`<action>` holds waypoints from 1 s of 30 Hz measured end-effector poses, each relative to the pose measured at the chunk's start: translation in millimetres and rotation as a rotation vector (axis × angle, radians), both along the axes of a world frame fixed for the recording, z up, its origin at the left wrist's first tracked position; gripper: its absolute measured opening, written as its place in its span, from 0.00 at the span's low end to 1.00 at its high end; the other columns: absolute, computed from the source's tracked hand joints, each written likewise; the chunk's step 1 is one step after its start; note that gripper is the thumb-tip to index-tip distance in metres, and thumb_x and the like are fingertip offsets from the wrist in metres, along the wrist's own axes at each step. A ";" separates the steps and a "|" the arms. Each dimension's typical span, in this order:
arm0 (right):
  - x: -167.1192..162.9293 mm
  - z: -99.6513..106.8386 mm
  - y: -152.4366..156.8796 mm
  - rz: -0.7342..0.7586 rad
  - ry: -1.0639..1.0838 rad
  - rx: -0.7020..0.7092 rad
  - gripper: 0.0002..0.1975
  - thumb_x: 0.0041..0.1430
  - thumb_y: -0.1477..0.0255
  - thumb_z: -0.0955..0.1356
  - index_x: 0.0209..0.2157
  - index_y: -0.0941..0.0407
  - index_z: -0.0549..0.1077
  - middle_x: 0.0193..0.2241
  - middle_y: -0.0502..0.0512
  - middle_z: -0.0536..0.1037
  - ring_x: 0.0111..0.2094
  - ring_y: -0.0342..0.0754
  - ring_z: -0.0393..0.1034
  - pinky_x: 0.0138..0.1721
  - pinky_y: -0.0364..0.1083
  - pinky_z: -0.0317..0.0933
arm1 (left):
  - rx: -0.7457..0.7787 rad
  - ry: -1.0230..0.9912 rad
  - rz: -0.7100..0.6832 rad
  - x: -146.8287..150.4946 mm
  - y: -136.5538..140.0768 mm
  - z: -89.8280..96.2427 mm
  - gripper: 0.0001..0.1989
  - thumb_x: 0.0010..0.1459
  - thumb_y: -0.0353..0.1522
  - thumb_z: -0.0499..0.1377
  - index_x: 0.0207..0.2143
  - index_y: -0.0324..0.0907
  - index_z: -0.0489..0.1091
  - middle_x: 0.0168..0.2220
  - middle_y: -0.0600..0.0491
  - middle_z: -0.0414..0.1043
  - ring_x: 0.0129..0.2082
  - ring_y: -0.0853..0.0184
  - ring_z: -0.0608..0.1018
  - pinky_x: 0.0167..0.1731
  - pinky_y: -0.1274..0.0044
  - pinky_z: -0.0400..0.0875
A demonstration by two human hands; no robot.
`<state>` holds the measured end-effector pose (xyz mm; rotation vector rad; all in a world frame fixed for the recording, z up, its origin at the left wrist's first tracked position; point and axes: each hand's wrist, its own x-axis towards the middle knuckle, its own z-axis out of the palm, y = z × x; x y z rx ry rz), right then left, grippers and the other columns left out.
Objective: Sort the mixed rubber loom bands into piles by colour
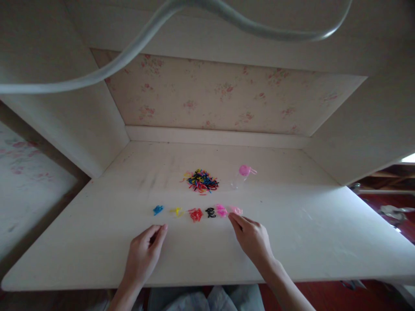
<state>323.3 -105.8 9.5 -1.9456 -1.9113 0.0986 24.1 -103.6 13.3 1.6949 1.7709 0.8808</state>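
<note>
My left hand [145, 248] rests near the front of the white desk, fingers curled and thumb pressed to the index finger; anything inside is hidden. Just beyond it lies a small blue pile [158, 210] of what look like tiny rubber bands. My right hand [251, 237] pinches at the light pink pile [236, 210], fingertips down by its left side; what is between them is too small to make out. Between the hands, in a row, are a yellow pile [177, 211], a red pile [195, 214], a black pile [210, 212] and a bright pink pile [221, 210].
A larger mixed-colour heap of bands [202, 180] lies behind the row. To its right is a clear container with a pink lid [244, 170]. White side panels and a floral back wall [223, 93] enclose the desk [292, 242]. A pale cable [129, 54] crosses overhead.
</note>
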 end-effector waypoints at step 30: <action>-11.9 3.1 -4.6 -0.149 -0.103 -0.213 0.15 0.64 0.61 0.59 0.45 0.42 0.73 0.26 0.48 0.80 0.24 0.44 0.74 0.23 0.39 0.52 | 0.039 0.103 0.020 3.8 1.1 -0.8 0.19 0.58 0.45 0.52 0.26 0.41 0.71 0.20 0.57 0.71 0.19 0.73 0.70 0.21 0.87 0.64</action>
